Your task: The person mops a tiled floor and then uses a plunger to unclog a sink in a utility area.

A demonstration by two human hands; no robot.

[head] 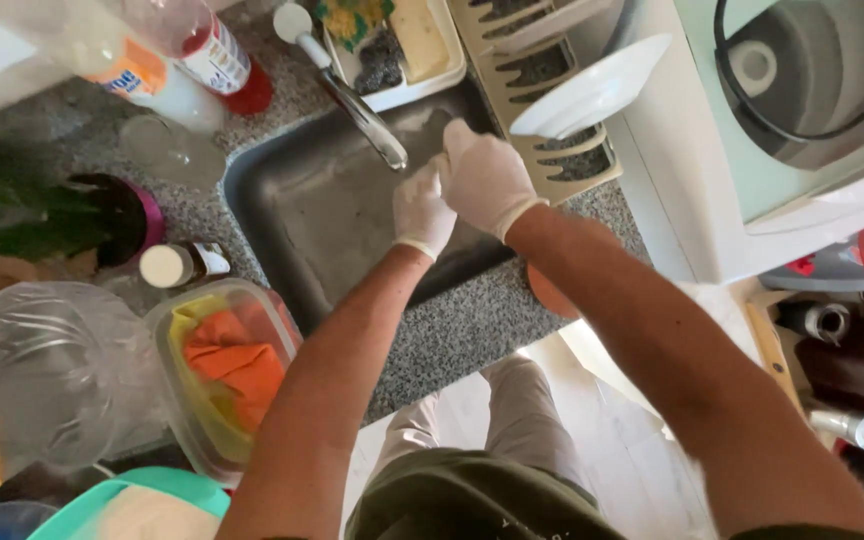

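Note:
Both my hands wear white gloves and meet over the steel sink (302,200), just right of the faucet spout (364,120). My left hand (422,210) is cupped with its fingers against my right hand (482,175), which lies partly over it. I see no object held in either hand. A white plate (592,95) stands in the dish rack (552,60) just beyond my right hand.
On the granite counter (472,320) to the left stand bottles (202,45), a clear glass (167,150), a plastic container with orange and yellow cloths (227,370), a clear bag (52,370) and a plant (22,205). A sponge tray (392,45) sits behind the faucet. A washing machine (802,100) stands right.

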